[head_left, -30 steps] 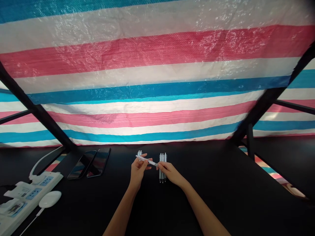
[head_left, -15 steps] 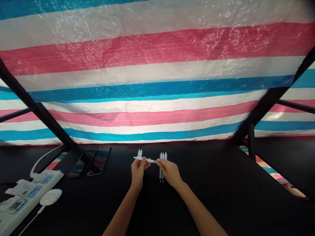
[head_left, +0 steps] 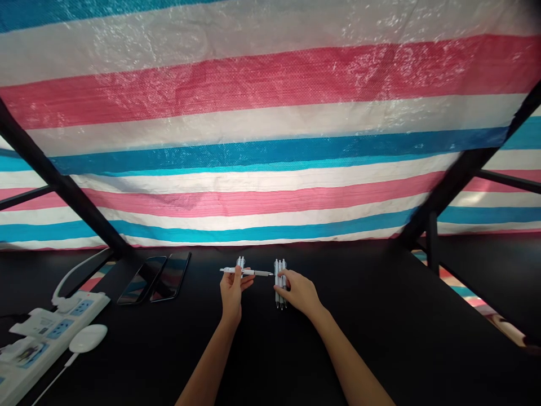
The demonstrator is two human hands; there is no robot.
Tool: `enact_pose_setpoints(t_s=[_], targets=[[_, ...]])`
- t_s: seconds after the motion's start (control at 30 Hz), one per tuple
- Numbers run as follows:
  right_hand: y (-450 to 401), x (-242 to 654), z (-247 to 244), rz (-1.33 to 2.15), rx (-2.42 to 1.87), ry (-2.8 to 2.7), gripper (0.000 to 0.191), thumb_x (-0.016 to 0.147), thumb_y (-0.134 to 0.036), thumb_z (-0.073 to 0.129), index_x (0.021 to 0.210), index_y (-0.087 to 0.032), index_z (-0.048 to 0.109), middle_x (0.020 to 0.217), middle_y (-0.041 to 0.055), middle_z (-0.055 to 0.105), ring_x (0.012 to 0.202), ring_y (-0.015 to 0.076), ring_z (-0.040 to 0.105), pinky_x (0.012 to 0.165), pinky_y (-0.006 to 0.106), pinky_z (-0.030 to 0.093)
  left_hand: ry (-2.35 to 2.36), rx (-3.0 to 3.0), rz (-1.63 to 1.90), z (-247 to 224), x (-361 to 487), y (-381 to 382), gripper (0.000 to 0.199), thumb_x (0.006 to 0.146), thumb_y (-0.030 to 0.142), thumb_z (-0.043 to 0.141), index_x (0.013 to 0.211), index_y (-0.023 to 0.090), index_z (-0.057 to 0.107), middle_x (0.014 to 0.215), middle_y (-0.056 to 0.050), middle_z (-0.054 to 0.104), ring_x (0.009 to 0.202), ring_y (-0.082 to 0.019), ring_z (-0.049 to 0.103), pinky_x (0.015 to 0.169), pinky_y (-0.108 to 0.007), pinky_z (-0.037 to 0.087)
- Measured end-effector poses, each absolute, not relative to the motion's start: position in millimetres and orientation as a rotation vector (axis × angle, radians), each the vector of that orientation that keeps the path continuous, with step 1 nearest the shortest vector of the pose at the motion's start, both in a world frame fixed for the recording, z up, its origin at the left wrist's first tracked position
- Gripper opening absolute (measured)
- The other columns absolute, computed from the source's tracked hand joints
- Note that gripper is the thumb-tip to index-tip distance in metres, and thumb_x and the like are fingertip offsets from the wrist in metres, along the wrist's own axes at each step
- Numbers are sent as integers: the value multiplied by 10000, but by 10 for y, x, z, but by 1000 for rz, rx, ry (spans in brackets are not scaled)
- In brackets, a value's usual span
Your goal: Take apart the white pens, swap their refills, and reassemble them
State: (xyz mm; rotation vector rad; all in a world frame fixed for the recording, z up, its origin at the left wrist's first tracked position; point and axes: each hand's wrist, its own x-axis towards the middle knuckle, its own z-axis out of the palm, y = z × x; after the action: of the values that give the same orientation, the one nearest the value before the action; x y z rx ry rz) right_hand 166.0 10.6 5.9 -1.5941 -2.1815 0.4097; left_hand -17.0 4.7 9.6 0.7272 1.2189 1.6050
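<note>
My left hand (head_left: pixel 231 293) is shut on a white pen (head_left: pixel 245 272), which it holds level above the black table (head_left: pixel 363 316), its pointed tip facing right. Just behind that hand, a small group of white pens (head_left: pixel 240 262) lies with its lower part hidden by my fingers. My right hand (head_left: pixel 298 292) is open with nothing held, its fingers at the right edge of a bundle of several white pens (head_left: pixel 279 282) lying side by side. The gap between the held pen's tip and the bundle is small.
Two smartphones (head_left: pixel 152 279) lie face up at the table's back left. At the front left are a white power strip (head_left: pixel 54 330) and a round white device (head_left: pixel 88 339) with a cable. A striped tarp (head_left: pixel 270 113) and black frame bars (head_left: pixel 456 180) stand behind.
My right hand has let go of the pen's tip and moved right, over the bundle. My left hand has shifted left, and the pen now lies level instead of slanting.
</note>
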Motion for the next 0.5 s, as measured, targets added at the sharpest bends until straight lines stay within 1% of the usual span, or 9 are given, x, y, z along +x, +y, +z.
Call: enact_pose_setpoints(t_s=[0.1, 0.2, 0.27, 0.37, 0.4, 0.5], targets=[[127, 1657, 50, 357, -1625, -2123, 213, 841, -347, 495, 984, -226, 595, 814, 19, 588, 717, 169, 567, 532, 235, 325, 1200, 745, 1592, 84, -156, 46, 356, 737, 461, 633, 882, 147, 546, 858, -91, 705, 717, -201, 697, 622, -280, 559], [147, 1679, 48, 346, -1578, -2020, 226, 862, -352, 465, 980, -219, 604, 806, 25, 578, 702, 170, 560, 553, 244, 358, 1178, 760, 1574, 66, -148, 44, 360, 744, 463, 624, 895, 147, 544, 877, -98, 705, 724, -196, 696, 628, -275, 559], [150, 1695, 61, 418, -1487, -1935, 268, 894, -376, 410, 981, -217, 607, 804, 25, 586, 685, 162, 558, 583, 249, 386, 1159, 774, 1551, 57, -141, 42, 362, 744, 463, 624, 900, 146, 546, 892, -105, 705, 735, -197, 695, 635, -278, 561], [131, 1687, 96, 629, -1330, -1888, 334, 921, -416, 355, 991, -219, 616, 816, 23, 623, 671, 153, 565, 603, 248, 409, 1136, 784, 1527, 55, -123, 38, 370, 725, 465, 643, 880, 142, 553, 899, -112, 706, 732, -201, 696, 642, -289, 564], [122, 1674, 105, 690, -1289, -1904, 345, 923, -424, 352, 959, -219, 628, 803, 20, 632, 671, 154, 568, 598, 246, 407, 1128, 782, 1523, 57, -117, 37, 377, 713, 468, 653, 871, 141, 553, 895, -113, 707, 724, -203, 696, 640, -292, 565], [99, 1617, 114, 808, -1210, -1960, 399, 933, -409, 337, 777, -205, 642, 706, 10, 631, 638, 151, 567, 574, 239, 392, 1100, 777, 1517, 65, -105, 31, 405, 674, 481, 680, 853, 141, 550, 874, -110, 711, 702, -202, 696, 623, -293, 565]])
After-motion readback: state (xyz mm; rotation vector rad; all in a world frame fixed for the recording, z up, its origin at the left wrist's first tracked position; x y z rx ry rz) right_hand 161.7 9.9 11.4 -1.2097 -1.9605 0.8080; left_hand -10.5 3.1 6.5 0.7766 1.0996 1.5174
